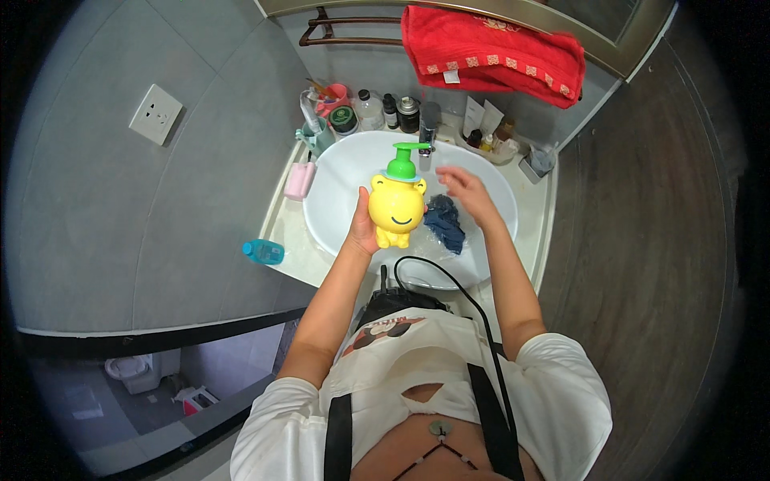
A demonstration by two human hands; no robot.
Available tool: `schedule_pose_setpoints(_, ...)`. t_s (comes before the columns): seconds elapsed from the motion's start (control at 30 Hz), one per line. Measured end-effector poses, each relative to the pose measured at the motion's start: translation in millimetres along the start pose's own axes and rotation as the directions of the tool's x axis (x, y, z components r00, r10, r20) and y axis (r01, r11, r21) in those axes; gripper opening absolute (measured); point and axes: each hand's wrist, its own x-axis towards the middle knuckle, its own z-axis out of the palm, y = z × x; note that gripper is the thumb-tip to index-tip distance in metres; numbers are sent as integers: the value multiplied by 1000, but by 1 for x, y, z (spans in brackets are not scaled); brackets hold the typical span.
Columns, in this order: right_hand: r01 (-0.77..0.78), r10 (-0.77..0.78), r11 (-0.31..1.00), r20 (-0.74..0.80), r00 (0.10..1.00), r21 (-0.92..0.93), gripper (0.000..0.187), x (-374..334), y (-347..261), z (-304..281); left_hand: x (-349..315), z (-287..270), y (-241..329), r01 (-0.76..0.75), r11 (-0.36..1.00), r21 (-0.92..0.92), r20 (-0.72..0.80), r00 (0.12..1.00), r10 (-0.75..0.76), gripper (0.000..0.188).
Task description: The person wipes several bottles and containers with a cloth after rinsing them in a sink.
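Observation:
A yellow bear-shaped pump bottle [396,207] with a green pump head is held upright over the sink. My left hand [365,222] is wrapped round its left side, with some fingers hidden behind it. To the right of the pump, my right hand [468,192] is raised with fingers apart and nothing in it. Beneath that hand, a dark blue wet cloth [446,224] lies in the white washbasin [329,180]. The grey faucet [428,128] stands at the basin's far edge, behind the pump's spout.
Jars and bottles [369,111] line the back of the counter. A toothbrush cup [315,138] and a pink soap box [299,181] stand on the left, with a blue bottle [264,252] nearer. A red towel [493,56] hangs above. At the right sits a tray of tubes [485,132].

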Motion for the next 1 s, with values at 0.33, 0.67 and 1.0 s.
schedule_pose_setpoints(0.33, 310, -302, 873, 81, 950, -376, 29, -17, -97, 5, -2, -19, -14, 133, 986, 105, -73, 989, -125, 78)
schedule_pose_setpoints(0.67, -23, -27, 950, 153, 988, 312, 42, -23, -97, -4, -1, -29, -14, 141, 985, 101, -48, 989, -137, 74)
schedule_pose_setpoints(1.0, -206, -2, 880, 436, 900, 429, 53, -35, -88, -4, 5, -5, -9, 93, 948, 306, 60, 991, -116, 83)
